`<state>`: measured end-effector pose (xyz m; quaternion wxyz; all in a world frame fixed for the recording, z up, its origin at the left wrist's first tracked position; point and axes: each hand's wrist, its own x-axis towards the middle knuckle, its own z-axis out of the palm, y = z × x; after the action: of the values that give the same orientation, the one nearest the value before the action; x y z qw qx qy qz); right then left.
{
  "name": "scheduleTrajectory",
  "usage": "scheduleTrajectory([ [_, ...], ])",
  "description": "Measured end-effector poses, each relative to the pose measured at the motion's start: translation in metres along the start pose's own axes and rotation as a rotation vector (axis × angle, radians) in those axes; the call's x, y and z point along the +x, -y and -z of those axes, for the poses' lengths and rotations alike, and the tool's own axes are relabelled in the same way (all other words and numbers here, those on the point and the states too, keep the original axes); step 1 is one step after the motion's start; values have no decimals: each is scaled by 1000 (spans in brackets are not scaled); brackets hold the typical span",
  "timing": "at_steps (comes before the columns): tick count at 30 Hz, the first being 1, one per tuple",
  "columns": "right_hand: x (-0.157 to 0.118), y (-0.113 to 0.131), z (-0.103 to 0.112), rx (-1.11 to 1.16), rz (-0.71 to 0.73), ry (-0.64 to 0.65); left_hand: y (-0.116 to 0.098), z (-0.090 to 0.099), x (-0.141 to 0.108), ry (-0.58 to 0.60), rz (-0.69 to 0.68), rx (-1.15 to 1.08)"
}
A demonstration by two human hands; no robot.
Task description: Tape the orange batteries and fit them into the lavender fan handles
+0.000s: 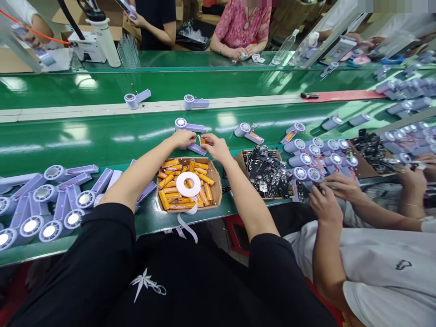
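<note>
Out over the green belt, my right hand [215,146] pinches an orange cylindrical battery [203,142] near its end. My left hand [184,138] is close beside it, fingertips pressed together; a small white bit shows between the hands, too small to name. Just under them lies a purple fan housing with a handle [197,149], partly covered by my left hand. Another such fan housing [181,123] rests right behind. Nearer to me, a cardboard box [218,190] holds many orange batteries [170,180], with a roll of white tape [179,185] on top, its loose end hanging over the edge.
Purple fan housings [44,193] are piled at left. To the right stands a box of black circuit boards [267,175], then more fan housings [313,150]. A co-worker's hands [327,195] work at right. Single housings [131,101] sit along the belt; people stand across it.
</note>
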<state>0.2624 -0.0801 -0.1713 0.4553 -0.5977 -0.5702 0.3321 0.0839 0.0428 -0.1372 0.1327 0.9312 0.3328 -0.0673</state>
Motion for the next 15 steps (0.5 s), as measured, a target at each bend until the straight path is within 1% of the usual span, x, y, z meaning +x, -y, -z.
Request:
scheduleTrajectory([
  [1, -1, 0, 2, -95, 7, 45, -2, -1, 1, -7, 9, 0],
  [3, -5, 5, 6, -354, 19, 120, -5, -4, 3, -13, 22, -7],
  [6, -8, 20, 9, -796, -9, 193, -7, -4, 5, -20, 25, -27],
  [8, -8, 30, 7, -1003, -44, 252, -7, -4, 7, -22, 24, -41],
  [11, -5, 41, 1, -1131, -56, 354, -7, -3, 10, -15, 19, -61],
  [15, 6, 46, -6, -1162, -53, 461, -13, -1, 14, -3, 22, -63],
])
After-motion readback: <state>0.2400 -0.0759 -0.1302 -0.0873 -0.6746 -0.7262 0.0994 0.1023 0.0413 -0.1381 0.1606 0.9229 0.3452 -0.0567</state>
